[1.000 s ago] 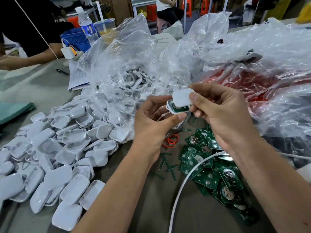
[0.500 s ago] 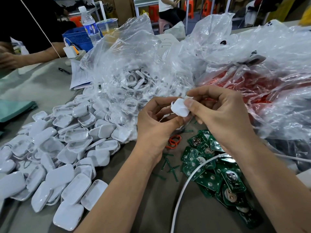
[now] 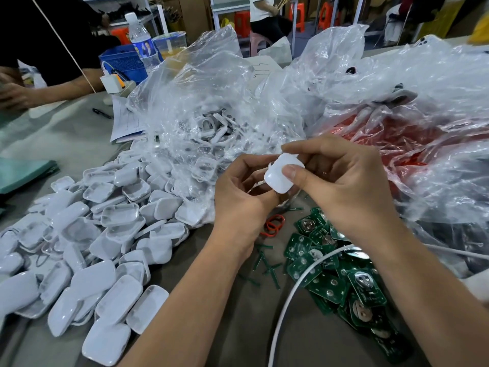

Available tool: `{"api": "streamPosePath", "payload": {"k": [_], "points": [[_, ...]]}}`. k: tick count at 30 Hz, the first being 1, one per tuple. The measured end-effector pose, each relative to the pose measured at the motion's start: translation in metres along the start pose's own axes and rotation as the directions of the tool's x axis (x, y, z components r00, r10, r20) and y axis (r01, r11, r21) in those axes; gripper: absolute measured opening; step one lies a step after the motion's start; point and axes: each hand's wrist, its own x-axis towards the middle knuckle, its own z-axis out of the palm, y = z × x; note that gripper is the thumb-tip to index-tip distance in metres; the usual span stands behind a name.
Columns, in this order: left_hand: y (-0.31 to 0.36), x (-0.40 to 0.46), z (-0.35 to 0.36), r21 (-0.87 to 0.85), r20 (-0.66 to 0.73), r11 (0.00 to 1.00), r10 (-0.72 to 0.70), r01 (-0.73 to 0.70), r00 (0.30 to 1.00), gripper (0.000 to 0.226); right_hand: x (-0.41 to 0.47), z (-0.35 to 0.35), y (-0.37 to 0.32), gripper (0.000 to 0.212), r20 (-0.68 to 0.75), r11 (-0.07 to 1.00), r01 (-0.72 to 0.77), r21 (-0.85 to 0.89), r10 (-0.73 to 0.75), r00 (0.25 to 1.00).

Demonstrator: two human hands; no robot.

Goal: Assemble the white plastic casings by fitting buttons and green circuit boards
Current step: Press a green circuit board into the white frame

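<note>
Above the middle of the table I hold one white casing (image 3: 279,176) between both hands. My left hand (image 3: 238,197) grips it from below with curled fingers. My right hand (image 3: 341,184) pinches it from above, thumb pressed on its smooth top face. Whatever sits inside the casing is hidden. A heap of loose white casings (image 3: 87,242) covers the table to the left. Green circuit boards (image 3: 336,276) lie piled at the lower right, under my right forearm.
Clear plastic bags (image 3: 201,107) of white parts rise behind my hands; another bag (image 3: 412,144) over red items fills the right. Red rubber bands (image 3: 274,225) and green offcuts (image 3: 264,263) lie between the piles. A white cable (image 3: 293,292) crosses the boards. Another person's arm (image 3: 50,91) rests far left.
A second ago the casing's two halves were apart with a green board showing. Now they are pressed together, the board is out of sight, and my right thumb lies on top.
</note>
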Motion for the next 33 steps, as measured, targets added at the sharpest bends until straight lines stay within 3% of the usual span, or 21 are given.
{"api": "streamPosePath", "payload": {"k": [4,6,26,33], "points": [[0.0005,-0.0012,0.0006,-0.015,0.006,1.0,0.002,-0.002,1.0,0.041,0.0033,-0.0044,0.0012,0.016,-0.031,0.919,-0.123,0.374,0.145,0.989],[0.0008,-0.0018,0.0009,-0.012,0.003,1.0,0.011,-0.011,1.0,0.041,0.0047,-0.007,0.001,0.016,-0.073,0.878,-0.152,0.454,0.207,0.976],[0.0019,-0.0032,0.0014,0.014,0.005,1.0,0.024,-0.024,1.0,0.04,0.0012,0.0024,0.0016,0.018,-0.099,0.918,-0.207,0.339,0.254,0.962],[0.0014,-0.0029,0.0013,0.002,0.002,1.0,0.013,-0.013,1.0,0.04,0.0005,0.001,0.009,0.017,-0.11,0.974,-0.171,0.15,0.188,0.976]]}}
